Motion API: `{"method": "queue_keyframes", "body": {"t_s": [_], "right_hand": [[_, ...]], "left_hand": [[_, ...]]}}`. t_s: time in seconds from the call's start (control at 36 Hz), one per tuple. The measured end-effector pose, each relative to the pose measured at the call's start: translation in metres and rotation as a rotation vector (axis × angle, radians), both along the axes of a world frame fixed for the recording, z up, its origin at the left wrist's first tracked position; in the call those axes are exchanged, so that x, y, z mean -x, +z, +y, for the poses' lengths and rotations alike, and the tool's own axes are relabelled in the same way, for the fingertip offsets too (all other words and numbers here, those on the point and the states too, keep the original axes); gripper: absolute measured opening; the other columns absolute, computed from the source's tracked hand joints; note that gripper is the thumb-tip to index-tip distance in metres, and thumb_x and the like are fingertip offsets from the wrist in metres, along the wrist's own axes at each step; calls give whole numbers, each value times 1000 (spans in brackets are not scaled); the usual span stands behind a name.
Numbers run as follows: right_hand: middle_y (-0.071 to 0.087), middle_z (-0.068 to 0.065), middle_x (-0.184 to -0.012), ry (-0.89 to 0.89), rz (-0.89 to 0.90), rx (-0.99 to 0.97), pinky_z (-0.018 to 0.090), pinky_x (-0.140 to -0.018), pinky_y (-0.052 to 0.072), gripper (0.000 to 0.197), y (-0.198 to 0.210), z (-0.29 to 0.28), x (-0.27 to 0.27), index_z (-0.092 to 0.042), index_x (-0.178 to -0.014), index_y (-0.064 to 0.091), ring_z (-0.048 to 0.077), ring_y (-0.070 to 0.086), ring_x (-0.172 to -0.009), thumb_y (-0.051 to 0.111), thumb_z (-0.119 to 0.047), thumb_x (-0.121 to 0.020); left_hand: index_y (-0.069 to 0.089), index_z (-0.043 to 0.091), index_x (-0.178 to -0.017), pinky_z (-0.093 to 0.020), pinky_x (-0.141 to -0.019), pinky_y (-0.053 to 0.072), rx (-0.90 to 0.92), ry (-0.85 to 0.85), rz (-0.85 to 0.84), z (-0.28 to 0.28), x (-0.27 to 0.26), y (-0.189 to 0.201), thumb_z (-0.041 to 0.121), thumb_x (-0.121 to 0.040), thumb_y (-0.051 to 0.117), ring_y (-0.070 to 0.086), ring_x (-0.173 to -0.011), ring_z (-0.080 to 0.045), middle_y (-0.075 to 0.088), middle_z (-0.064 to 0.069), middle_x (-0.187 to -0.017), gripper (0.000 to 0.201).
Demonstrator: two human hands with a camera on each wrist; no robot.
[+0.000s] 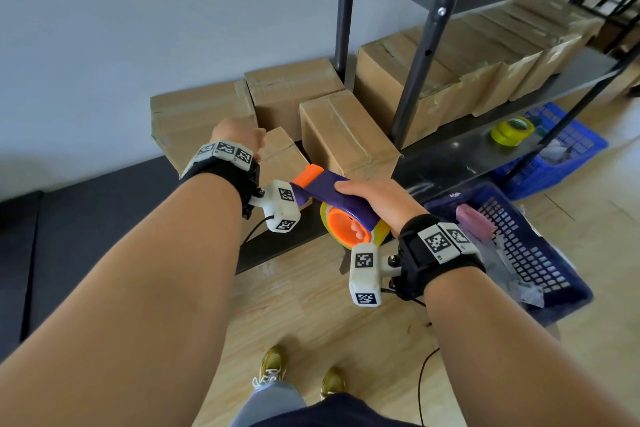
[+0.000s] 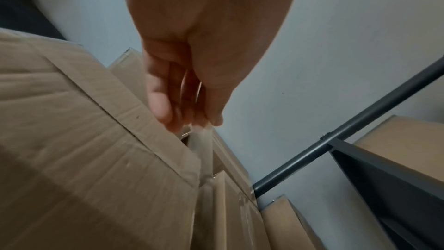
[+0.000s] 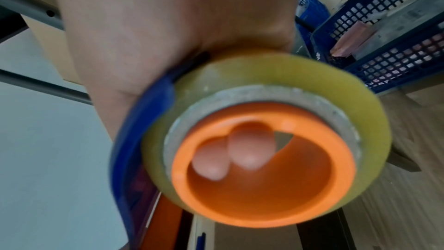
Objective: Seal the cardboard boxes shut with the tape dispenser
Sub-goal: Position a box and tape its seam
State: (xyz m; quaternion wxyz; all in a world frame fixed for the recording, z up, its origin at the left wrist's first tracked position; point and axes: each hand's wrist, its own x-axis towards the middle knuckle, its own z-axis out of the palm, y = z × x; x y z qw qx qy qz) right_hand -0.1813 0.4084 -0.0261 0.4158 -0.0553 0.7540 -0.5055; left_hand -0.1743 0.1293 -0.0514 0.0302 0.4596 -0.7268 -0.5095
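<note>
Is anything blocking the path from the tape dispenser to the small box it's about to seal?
Nothing visible does. The tape dispenser, gripped by the right hand, sits just above the small box. The left hand rests at that box's far edge, beside the path.

Nothing here gives me a word or number I can read. The only signs are black-and-white square coded markers (image 1: pixel 227 149) — patterns, not letters — on the bands and white camera blocks strapped to my wrists. The near blue basket (image 1: pixel 540 274) has a small pale mark on its rim, too blurred to make out. The cardboard boxes (image 1: pixel 346 135) show plain brown faces with clear tape and no print I can see, and the tape dispenser (image 1: pixel 332 198) in my right hand (image 1: pixel 377 201) shows no legible brand — just purple and orange plastic.
</note>
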Motion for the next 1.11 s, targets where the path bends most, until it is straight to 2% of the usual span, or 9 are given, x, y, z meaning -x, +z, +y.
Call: {"method": "queue_keyframes", "body": {"t_s": [0.19,0.36,0.53,0.58,0.64,0.69,0.78,0.86,1.11], "right_hand": [[72,9,-63,-14,63,-55,26,-54,55,42,-14,9,2,-7,-87,70,17,66,-51,69,-49,-88],[71,6,-60,-49,83,-60,23,-52,53,44,-11,1,6,-7,-87,70,15,66,-49,67,-51,-89],[71,13,-63,-194,79,-27,25,-49,52,54,-7,-24,15,2,-96,72,21,66,-51,77,-50,-81],[71,14,-63,-212,76,-29,24,-46,52,55,-7,-33,17,4,-95,72,21,64,-47,78,-48,-81],[68,13,-58,-214,83,-50,22,-42,49,53,-7,-39,18,6,-90,71,19,61,-42,77,-46,-83],[67,12,-55,-211,100,-67,19,-40,46,51,-8,-43,19,5,-86,70,18,59,-39,74,-45,-86],[66,11,-54,-243,100,-58,18,-40,46,48,-10,-47,21,3,-83,70,16,59,-39,73,-45,-87],[68,13,-58,-260,106,-64,19,-41,47,52,-11,-52,23,6,-88,71,17,61,-41,74,-45,-86],[70,15,-61,-289,96,-118,21,-44,50,49,-18,-53,22,3,-80,72,21,63,-47,74,-46,-85]], "left_hand": [[48,6,-69,-14,-43,46,-218,-228,-27,13,8,12,9,-96,54,52,-48,-10,52,-3,-55,28],[53,10,-77,-23,-60,50,-44,-275,-34,5,21,16,4,-95,53,56,-63,-13,58,-4,-74,19],[56,20,-78,-20,-56,49,84,-271,22,-18,38,10,7,-92,57,57,-63,-9,63,-2,-89,20],[63,15,-94,-19,-53,48,118,-270,25,-20,43,10,6,-91,58,57,-62,-7,65,-5,-97,11],[52,8,-130,-23,-58,52,174,-279,44,-23,49,9,5,-89,61,57,-63,-11,65,-5,-99,42],[41,4,-139,-27,-65,54,206,-284,33,-26,52,12,5,-86,66,62,-76,-19,63,-11,-113,59],[44,3,-135,-32,-76,56,249,-281,5,-33,63,10,6,-82,70,65,-102,-29,60,-14,-123,59],[49,3,-126,-38,-87,55,329,-287,-61,-40,74,4,6,-83,65,65,-100,-29,65,-13,-115,46],[53,3,-113,-32,-74,48,412,-296,-72,-41,86,-16,7,-89,54,60,-94,-28,62,-9,-99,24]]}}
